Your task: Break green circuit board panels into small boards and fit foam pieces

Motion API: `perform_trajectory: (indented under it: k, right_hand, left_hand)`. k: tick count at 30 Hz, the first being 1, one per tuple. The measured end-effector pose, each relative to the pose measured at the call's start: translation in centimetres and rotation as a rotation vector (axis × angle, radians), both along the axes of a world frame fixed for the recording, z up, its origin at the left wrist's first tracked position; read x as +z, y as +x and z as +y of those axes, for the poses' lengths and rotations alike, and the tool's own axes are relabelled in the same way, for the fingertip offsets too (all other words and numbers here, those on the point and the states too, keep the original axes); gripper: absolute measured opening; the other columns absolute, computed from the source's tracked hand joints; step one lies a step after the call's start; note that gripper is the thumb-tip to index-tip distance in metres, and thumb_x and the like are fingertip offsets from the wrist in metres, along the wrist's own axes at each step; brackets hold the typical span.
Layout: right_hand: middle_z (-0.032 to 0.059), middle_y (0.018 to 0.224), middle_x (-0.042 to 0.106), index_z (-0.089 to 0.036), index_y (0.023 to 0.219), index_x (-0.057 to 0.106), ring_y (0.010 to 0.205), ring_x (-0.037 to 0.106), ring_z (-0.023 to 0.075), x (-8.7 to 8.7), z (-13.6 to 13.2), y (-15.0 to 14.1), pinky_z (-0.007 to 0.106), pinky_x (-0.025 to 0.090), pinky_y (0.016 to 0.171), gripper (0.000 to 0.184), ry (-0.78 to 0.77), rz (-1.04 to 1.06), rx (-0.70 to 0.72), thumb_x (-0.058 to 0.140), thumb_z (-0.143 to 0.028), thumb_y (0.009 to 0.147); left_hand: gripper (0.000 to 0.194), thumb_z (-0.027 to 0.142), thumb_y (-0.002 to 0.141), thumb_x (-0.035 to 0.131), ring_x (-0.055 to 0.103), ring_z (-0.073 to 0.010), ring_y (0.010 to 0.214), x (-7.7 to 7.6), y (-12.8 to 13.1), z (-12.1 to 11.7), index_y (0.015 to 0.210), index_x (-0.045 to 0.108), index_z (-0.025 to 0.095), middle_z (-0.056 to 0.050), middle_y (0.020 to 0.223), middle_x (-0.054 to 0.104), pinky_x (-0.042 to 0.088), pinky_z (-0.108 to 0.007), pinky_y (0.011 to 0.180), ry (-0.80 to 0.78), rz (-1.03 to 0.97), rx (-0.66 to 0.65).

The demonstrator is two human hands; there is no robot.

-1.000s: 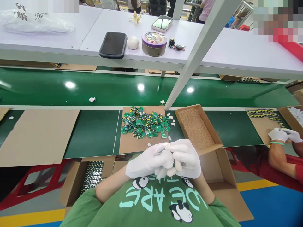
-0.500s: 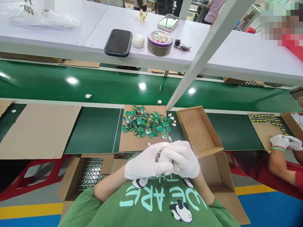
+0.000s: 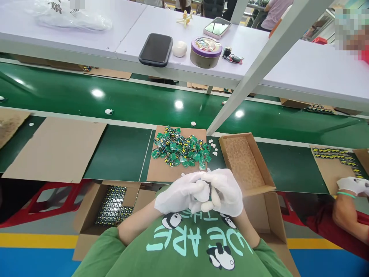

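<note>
My left hand (image 3: 183, 194) and my right hand (image 3: 227, 192), both in white gloves, meet in front of my chest with fingers closed. Between them is a small circuit board (image 3: 210, 195), of which only a dark green edge shows. A white round piece (image 3: 203, 192) lies against it at the left fingertips; whether it is fixed to the board I cannot tell. Just beyond my hands, a heap of green circuit boards (image 3: 184, 148) lies on a cardboard sheet (image 3: 157, 175). Several white round pieces (image 3: 213, 145) are scattered to the right of the heap.
A shallow cardboard tray (image 3: 245, 163) stands at right. Below the bench edge are an open box of boards (image 3: 111, 204) and another carton (image 3: 262, 215). A slanted post (image 3: 253, 73) rises before the green belt (image 3: 138, 102). A co-worker's gloved hand (image 3: 353, 186) is far right.
My fingers have shifted apart slightly, so the white round piece and the board's dark edge now show between them. The view has swung a little, and the co-worker's hands have moved.
</note>
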State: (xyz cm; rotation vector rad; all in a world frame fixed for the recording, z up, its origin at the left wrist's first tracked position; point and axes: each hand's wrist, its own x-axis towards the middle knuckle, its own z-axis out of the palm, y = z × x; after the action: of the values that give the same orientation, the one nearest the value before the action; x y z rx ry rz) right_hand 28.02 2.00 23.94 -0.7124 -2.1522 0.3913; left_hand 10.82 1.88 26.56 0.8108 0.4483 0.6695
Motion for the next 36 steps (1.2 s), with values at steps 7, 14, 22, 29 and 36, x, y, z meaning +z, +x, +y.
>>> perform_trajectory:
  k: [7,14,22,29,36]
  right_hand:
    - [0.0112,0.098,0.068,-0.018,0.140,0.038,0.090,0.064,0.0221,0.7,1.5,-0.4,0.037,0.053,0.075,0.060,0.130,-0.026,0.029,0.058,-0.042,0.090]
    - [0.0104,0.102,0.065,-0.020,0.133,0.048,0.091,0.059,0.0209,-1.7,3.3,-0.6,0.035,0.048,0.076,0.054,-0.025,-0.148,0.146,0.042,-0.056,0.093]
    - [0.0099,0.107,0.062,-0.021,0.133,0.050,0.095,0.057,0.0200,-6.6,7.7,-3.4,0.037,0.049,0.081,0.039,-0.195,-0.196,0.280,0.041,-0.036,0.098]
    - [0.0159,0.123,0.055,-0.016,0.120,0.063,0.113,0.054,0.0231,-16.7,23.1,-4.1,0.038,0.039,0.100,0.038,-0.671,-0.467,-0.452,0.039,-0.034,0.097]
    - [0.0240,0.122,0.056,-0.008,0.120,0.062,0.111,0.054,0.0328,-22.1,28.5,-3.5,0.051,0.039,0.097,0.038,-0.725,-0.491,-0.699,0.050,-0.019,0.086]
  left_hand:
    - [0.037,0.049,0.082,0.060,0.041,-0.0088,0.052,-0.7,-0.3,0.1,0.078,0.063,0.012,-0.004,0.068,0.056,0.030,-0.023,0.046,0.015,0.107,0.030]
    - [0.038,0.050,0.082,0.063,0.037,-0.0061,0.052,-2.1,-1.1,0.0,0.087,0.061,0.012,-0.002,0.076,0.055,0.028,-0.020,0.046,-0.043,0.126,0.148]
    - [0.043,0.053,0.083,0.064,0.048,-0.0079,0.056,-7.8,-2.9,0.8,0.102,0.060,0.014,-0.003,0.079,0.056,0.034,-0.019,0.049,-0.408,-0.015,0.386]
    - [0.044,0.044,0.083,0.064,0.064,-0.0174,0.079,-17.3,-7.2,-0.5,0.115,0.053,0.016,-0.017,0.119,0.059,0.049,-0.030,0.067,-0.591,0.667,0.911]
    - [0.058,0.020,0.082,0.058,0.043,-0.0297,0.131,-23.0,-12.0,2.3,0.137,0.043,0.014,-0.016,0.145,0.043,0.033,-0.040,0.112,0.221,1.527,0.765]
